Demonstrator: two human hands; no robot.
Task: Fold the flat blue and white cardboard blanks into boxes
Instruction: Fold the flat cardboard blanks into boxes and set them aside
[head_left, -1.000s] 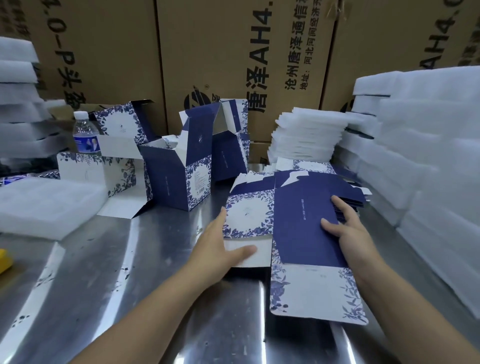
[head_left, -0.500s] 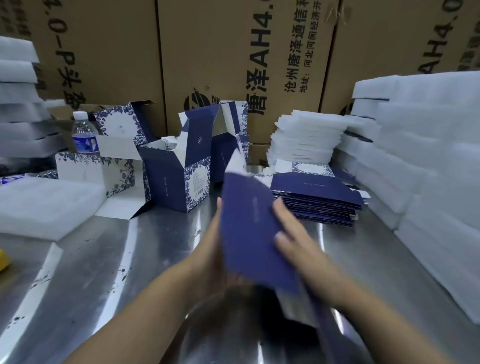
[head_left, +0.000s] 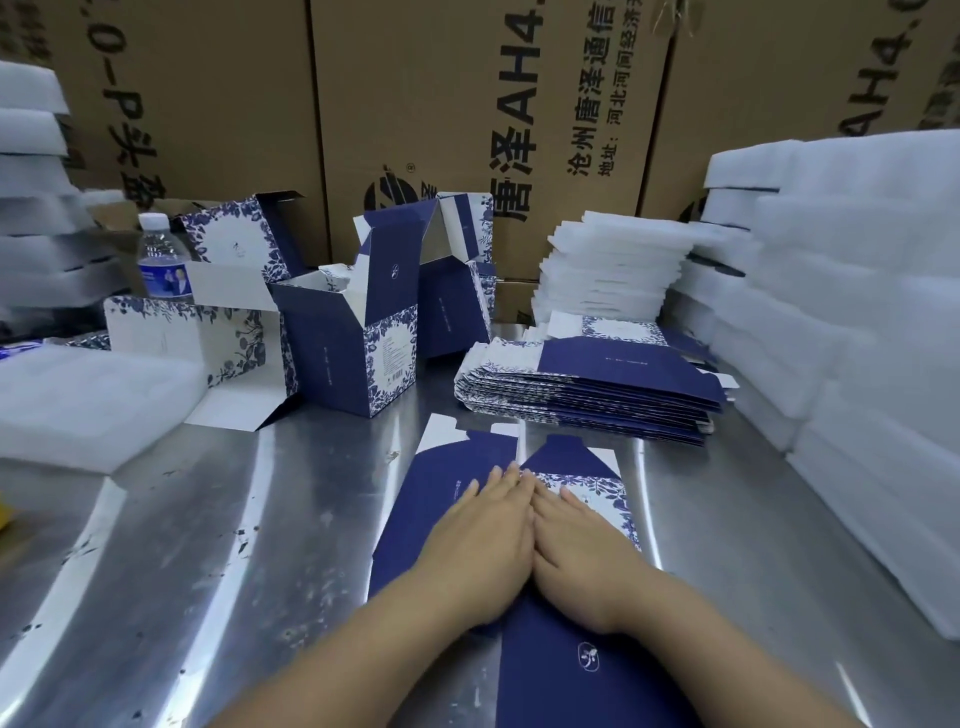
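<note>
Now flat glossy cardboard blank (head_left: 441, 499) on scuffed steel table (head_left: 218, 519); left hand (head_left: 480, 540), right hand (head_left: 582, 551) press it, fingers straight, side by side.

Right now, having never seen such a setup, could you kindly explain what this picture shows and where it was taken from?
There is no machine here: a person wears a camera on the head, looking down at both bare hands. The left hand and right hand press flat, side by side, on one blue and white blank lying on the metal table. Neither grips anything. Behind lie a stack of flat blanks, a folded box, white foam sheets and a water bottle.
</note>
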